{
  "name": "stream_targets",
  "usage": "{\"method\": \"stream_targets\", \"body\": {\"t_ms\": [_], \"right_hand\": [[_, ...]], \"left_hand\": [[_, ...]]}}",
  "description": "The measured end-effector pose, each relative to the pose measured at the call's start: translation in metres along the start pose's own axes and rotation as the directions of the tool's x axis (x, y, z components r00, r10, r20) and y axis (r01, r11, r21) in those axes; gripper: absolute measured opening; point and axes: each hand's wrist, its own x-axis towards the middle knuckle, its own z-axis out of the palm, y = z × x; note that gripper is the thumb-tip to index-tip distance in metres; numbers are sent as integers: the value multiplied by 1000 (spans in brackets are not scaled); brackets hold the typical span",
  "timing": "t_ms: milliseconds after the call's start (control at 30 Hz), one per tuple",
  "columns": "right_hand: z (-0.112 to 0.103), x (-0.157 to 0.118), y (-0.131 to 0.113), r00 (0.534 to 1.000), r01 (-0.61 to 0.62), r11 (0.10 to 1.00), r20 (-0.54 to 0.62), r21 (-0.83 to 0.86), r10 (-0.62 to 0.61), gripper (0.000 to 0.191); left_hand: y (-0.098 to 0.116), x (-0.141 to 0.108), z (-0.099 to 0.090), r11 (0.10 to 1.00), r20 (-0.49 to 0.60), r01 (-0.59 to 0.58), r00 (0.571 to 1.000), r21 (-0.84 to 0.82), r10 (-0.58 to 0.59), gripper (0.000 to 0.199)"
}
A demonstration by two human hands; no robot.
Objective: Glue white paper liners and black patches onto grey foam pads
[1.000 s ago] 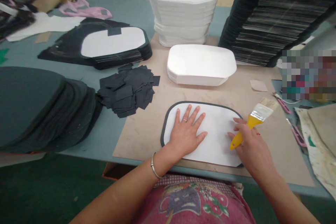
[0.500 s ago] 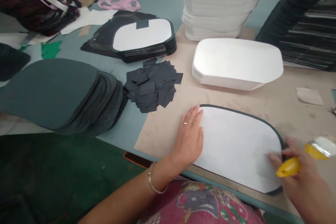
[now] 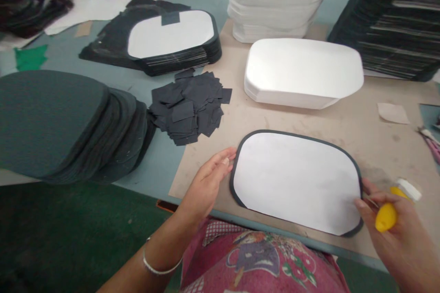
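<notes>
A white rounded panel [image 3: 295, 178] with a dark border lies flat in front of me. My left hand [image 3: 211, 178] is beside its left end, fingers stretched out with the tips at the dark edge. In my right hand [image 3: 392, 219] is a yellow-handled paintbrush [image 3: 387, 217], its pale bristles pointing away to the right. The thumb and fingers of that hand also meet the panel's right edge. Whether they pinch the edge or only touch it, I cannot tell.
Behind the panel stands a low stack of white pieces [image 3: 304, 68], with a taller white stack [image 3: 278, 0] beyond. Small dark patches [image 3: 192, 107] are piled left of centre. Dark rounded sheets [image 3: 51, 119], bordered panels [image 3: 172, 36], a black stack [image 3: 402, 32] and scissors [image 3: 429, 139] surround the work.
My left hand has slid off the panel's white face to its left end, uncovering the dark border there. My right hand stays at the right edge with the paintbrush. The view has shifted.
</notes>
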Motion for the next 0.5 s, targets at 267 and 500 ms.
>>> {"method": "stream_targets", "body": {"t_ms": [267,500], "right_hand": [[0,1,-14,993,-29,980,-110,196,52,20],[-1,-2,-18,972,-166,983,-152,81,177,15]], "left_hand": [[-5,11,-14,919,1,-31,999,394,33,54],[-24,30,-30,274,288,-418,866,866,409,39]]}}
